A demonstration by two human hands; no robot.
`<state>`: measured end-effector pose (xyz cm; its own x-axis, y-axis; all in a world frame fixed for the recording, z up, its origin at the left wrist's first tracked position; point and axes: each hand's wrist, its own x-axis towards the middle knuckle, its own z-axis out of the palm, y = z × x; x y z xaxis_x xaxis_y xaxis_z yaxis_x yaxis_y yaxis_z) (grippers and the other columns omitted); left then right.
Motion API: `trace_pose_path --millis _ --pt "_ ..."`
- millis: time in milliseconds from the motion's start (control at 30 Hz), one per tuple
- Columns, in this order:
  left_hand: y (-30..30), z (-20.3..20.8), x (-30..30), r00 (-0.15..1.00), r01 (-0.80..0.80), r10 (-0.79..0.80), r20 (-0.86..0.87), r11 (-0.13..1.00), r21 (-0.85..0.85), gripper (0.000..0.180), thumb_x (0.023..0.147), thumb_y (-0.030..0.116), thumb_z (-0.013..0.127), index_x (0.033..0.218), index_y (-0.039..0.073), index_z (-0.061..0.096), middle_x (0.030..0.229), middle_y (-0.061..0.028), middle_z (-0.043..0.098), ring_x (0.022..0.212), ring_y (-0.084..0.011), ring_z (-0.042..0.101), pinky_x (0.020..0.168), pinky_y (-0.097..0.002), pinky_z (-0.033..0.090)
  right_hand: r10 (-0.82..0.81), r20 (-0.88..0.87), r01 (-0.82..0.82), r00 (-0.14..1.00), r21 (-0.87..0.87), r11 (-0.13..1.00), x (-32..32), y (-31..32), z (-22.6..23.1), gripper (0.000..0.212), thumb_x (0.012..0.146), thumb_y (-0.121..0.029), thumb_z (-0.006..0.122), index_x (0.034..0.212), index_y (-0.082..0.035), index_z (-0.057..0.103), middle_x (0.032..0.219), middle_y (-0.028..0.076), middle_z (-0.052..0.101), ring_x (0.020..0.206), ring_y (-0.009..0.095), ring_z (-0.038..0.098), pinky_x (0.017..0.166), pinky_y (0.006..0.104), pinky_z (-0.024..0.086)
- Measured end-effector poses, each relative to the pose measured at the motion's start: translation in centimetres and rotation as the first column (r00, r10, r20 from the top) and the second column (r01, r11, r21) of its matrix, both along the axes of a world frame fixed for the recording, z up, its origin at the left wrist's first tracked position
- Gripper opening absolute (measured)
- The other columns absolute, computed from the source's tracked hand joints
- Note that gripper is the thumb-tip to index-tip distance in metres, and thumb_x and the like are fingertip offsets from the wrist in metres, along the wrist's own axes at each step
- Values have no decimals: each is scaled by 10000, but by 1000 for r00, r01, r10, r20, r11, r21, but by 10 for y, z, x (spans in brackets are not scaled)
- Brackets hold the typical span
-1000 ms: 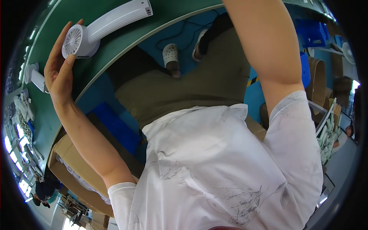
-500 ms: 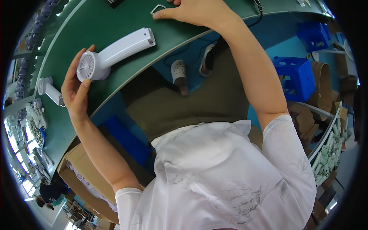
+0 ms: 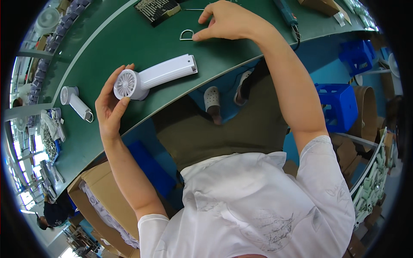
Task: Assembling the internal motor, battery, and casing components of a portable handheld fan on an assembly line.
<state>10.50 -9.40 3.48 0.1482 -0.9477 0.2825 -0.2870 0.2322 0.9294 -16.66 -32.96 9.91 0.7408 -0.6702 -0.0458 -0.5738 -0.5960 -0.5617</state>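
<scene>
Head view: a green worktop (image 3: pixel 107 53) curves across the upper part, its near edge facing the seated person. Outside that edge, by the left end, stands an open cardboard box (image 3: pixel 114 187); a blue stool (image 3: pixel 344 107) stands off beyond the right end. On the worktop, close to the near edge, lies a white handheld fan (image 3: pixel 167 73), handle pointing right. The second fan (image 3: pixel 78 105) is toward the left end. The left hand (image 3: pixel 110 103) cups the first one's round head — thumb on the near side, fingers on the far side. The right hand (image 3: pixel 228 21) is loosely curled, thumb and forefinger well parted. Back from the near edge sits a black tray of screws (image 3: pixel 157 10); rightward, a teal corded tool (image 3: pixel 286 13). Smallest is a D-shaped metal ring (image 3: pixel 186 40) at the right thumb's tip — whether pinched at all, one cannot tell.
</scene>
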Motion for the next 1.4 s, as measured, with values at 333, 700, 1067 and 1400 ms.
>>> trace_pose_path --millis 333,700,1067,1400 --pt "-2 1 -3 1000 22 -22 -21 1000 -10 707 890 215 758 1488 -73 514 1442 -269 610 1372 -309 570 1201 -427 366 202 -54 -206 978 -91 974 18 -17 -41 241 879 -268 834 1002 -62 809 1096 145 771 974 295 740 879 403 589" --pt "0 1 -4 1000 -1 1 -13 1000 4 719 894 235 753 1493 -77 506 1440 -295 601 1382 -330 568 1208 -436 361 236 -465 -511 853 -656 555 -2 17 -44 235 882 -173 671 765 20 736 791 108 709 908 273 641 882 380 567" --pt "1 0 -1 1000 4 -4 -26 1000 -4 755 897 283 773 1496 -84 496 1447 -294 595 1394 -337 556 1210 -444 361 243 -348 -360 905 -328 873 -16 24 -27 260 890 -195 642 764 19 721 894 165 650 934 320 657 823 418 563" --pt "3 2 -4 998 16 -16 -61 1000 -10 690 894 167 740 1495 -78 503 1442 -281 605 1368 -314 574 1197 -429 373 243 116 -203 963 -279 939 -78 52 -46 271 783 -150 872 973 -33 719 1025 111 597 1028 310 618 882 401 535"
